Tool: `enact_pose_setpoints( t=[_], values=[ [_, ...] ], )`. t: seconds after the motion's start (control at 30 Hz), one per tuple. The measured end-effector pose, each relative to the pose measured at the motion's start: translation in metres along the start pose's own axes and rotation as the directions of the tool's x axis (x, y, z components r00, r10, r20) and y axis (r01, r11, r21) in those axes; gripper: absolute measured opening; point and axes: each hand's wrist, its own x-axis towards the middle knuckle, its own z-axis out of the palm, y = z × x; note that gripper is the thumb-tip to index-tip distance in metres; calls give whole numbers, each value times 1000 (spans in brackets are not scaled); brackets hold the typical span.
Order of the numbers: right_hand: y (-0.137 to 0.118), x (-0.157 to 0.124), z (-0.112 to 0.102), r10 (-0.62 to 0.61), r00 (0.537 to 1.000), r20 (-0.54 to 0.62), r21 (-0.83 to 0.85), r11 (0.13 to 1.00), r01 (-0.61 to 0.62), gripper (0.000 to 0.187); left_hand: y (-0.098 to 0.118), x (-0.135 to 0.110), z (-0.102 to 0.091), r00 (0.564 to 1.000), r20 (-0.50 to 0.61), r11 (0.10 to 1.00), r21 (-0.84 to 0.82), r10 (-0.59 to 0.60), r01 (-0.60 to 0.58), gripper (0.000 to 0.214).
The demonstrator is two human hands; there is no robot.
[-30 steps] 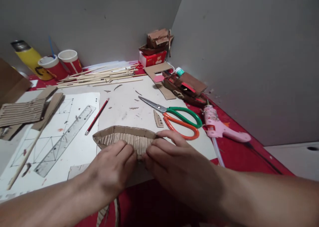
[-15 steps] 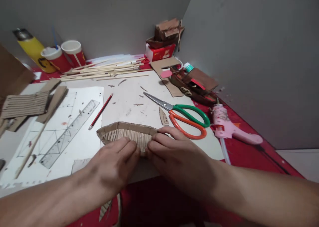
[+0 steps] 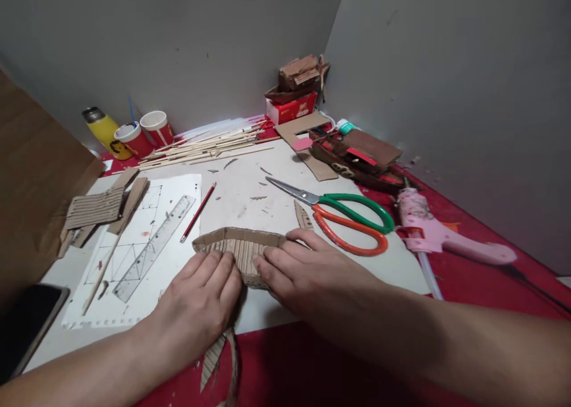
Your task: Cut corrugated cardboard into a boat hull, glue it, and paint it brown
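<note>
So the person here is hunched over a little cardboard hull [image 3: 245, 255], held low over the near part of the white board [image 3: 272, 312], pointed end off to the left. What just changed: the left hand [image 3: 200, 285] has gone from bunched-up knuckles to a flatter lay, fingers draped over the hull's near side toward the pointed end. Grasping it, I'd say, though the thumb's hidden from here. The right hand [image 3: 316, 270] looks pretty much the same as a moment ago, fingers bent around the other end and gripping, one reaching along the far wall. The hull hasn't left either hand, so I'd call this a small re-grip mid-handling, nothing bigger. Gaze swung a bit too, so now there's a dark phone [image 3: 29, 326] at lower left. Scissors [image 3: 314, 198] and pink glue gun [image 3: 419, 225] are just lying off to the right, nobody touching them, so imo it's purely finger work right now.
</note>
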Motion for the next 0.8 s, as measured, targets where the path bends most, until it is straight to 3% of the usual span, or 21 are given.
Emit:
enact_pose_setpoints(
  t=[0.17, 0.3, 0.53, 0.6, 0.7, 0.8],
  values=[
    [4, 5, 0, -42, 997, 69, 134, 990, 33, 10, 0, 2, -1, 986, 162, 999, 22, 43, -47, 36],
    [8, 7, 6, -61, 998, -4, 239, 969, 60, 6, -3, 5, 1, 987, 156, 999, -25, 38, -35, 30],
    [2, 6, 14, -35, 999, -33, 151, 988, 40, 9, -12, 6, 0, 993, 113, 993, -116, 14, -1, 22],
    [1, 6, 18, -24, 998, -64, 95, 995, 30, 10, -16, 7, -2, 990, 136, 995, -101, 36, -23, 26],
    [0, 7, 21, -6, 994, -107, 41, 999, 10, 27, -22, 14, -4, 978, 193, 994, -88, 84, -68, 30],
    [0, 9, 20, 38, 994, -103, 56, 998, -32, 33, -24, 21, -4, 971, 224, 989, -142, 82, -51, 27]
  ],
)
